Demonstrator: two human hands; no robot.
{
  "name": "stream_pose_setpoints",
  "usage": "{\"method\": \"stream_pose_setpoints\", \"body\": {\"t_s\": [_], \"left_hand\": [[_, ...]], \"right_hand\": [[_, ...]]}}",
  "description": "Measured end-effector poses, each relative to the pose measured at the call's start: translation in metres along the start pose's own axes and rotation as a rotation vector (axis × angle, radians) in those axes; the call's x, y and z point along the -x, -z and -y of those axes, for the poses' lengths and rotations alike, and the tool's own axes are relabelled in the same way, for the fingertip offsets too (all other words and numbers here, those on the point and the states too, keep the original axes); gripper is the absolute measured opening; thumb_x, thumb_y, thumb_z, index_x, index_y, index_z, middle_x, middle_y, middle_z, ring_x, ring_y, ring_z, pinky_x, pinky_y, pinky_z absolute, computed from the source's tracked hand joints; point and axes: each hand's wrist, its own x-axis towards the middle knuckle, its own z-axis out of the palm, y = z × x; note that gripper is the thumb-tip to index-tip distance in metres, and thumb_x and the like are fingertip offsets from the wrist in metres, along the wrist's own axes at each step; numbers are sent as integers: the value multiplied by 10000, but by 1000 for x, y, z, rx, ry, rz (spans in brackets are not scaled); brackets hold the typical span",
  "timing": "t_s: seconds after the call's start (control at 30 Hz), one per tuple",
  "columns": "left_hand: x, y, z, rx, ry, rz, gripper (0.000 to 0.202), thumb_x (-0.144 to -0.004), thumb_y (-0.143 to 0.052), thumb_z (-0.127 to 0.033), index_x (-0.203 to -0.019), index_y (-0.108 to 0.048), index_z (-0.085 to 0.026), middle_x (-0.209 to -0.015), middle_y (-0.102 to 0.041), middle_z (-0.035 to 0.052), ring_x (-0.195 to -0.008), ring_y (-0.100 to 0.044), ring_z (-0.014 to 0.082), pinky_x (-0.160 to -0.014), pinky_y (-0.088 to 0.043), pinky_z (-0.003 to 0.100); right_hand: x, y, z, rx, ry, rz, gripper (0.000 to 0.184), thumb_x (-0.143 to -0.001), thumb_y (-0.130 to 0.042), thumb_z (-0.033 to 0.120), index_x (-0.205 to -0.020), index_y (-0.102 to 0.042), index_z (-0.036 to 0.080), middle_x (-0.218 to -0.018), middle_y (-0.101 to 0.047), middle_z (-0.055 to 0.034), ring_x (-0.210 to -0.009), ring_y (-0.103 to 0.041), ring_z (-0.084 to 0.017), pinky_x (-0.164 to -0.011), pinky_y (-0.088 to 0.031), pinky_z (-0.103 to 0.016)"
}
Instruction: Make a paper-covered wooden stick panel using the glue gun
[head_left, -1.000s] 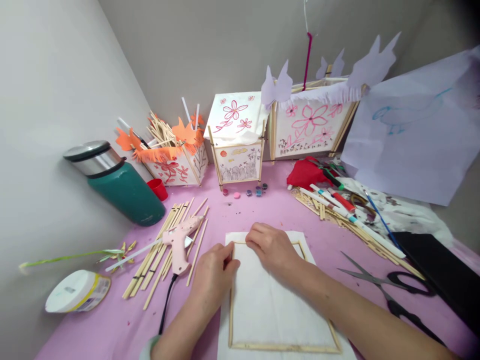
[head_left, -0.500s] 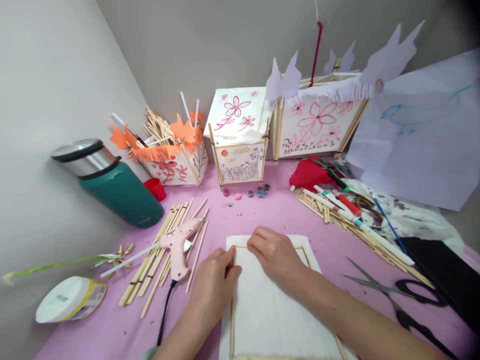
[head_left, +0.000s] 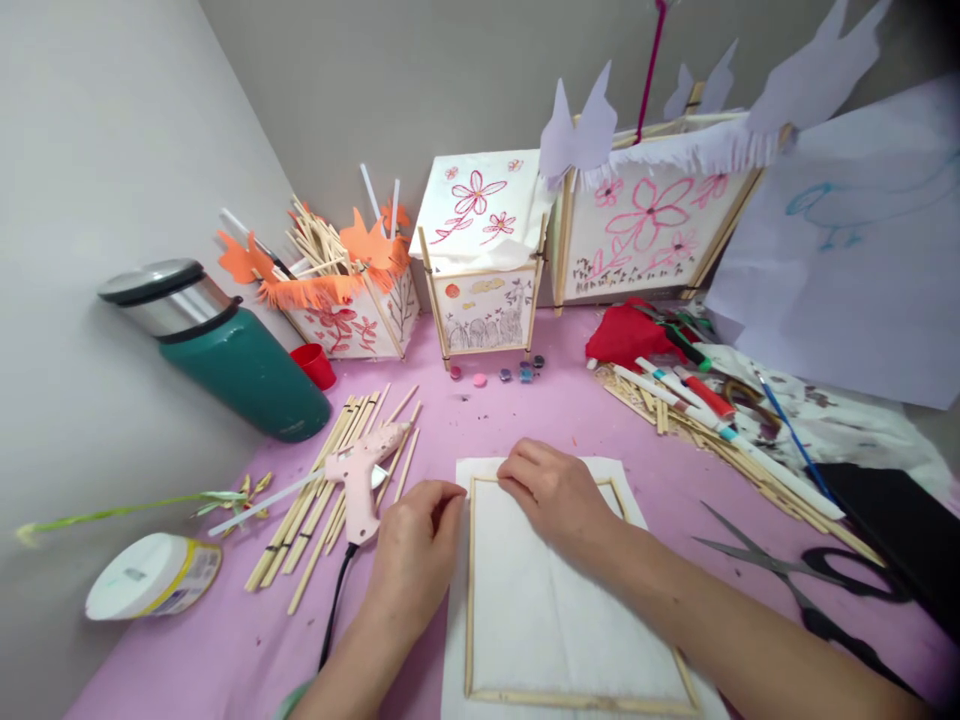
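Observation:
A rectangular frame of thin wooden sticks lies flat on a sheet of white paper, which extends past the sticks. My right hand is over the far side of the frame, its bent fingers pressed together on the far stick. My left hand is at the paper's far left edge. Its thumb and forefinger are pinched together at the margin, just outside the frame's corner. My right forearm covers part of the frame's right side.
A pink glue gun rests on bundled sticks at left, near a green bottle and white tub. Scissors lie open at right, near markers. Decorated paper boxes stand behind.
My left hand has shifted from the frame's left stick outward to the paper's edge, its thumb now closer to the forefinger. My right hand stays on the far stick. The view has tilted slightly downward.

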Motion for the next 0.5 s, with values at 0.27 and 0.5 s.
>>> {"method": "stream_pose_setpoints", "body": {"t_s": [0.27, 0.5], "left_hand": [[-7, 9, 1, -92, 26, -38, 232, -867, -474, -296, -782, -663, -192, -687, -660, 19, -715, -621, 178, -635, -434, 268], [-9, 5, 6, -213, -125, 38, 270, -827, -500, -124, -996, -698, -197, -869, -643, 42, -836, -598, 174, -794, -435, 296]], "right_hand": [[0, 1, 1, -35, -23, 19, 178, -905, -531, 182, -776, -653, 170, -782, -580, -15, -728, -527, -116, -663, -364, -248], [1, 2, 0, -21, 4, 33, 155, -902, -537, 175, -800, -654, 169, -811, -587, -17, -754, -535, -122, -681, -362, -251]]}}
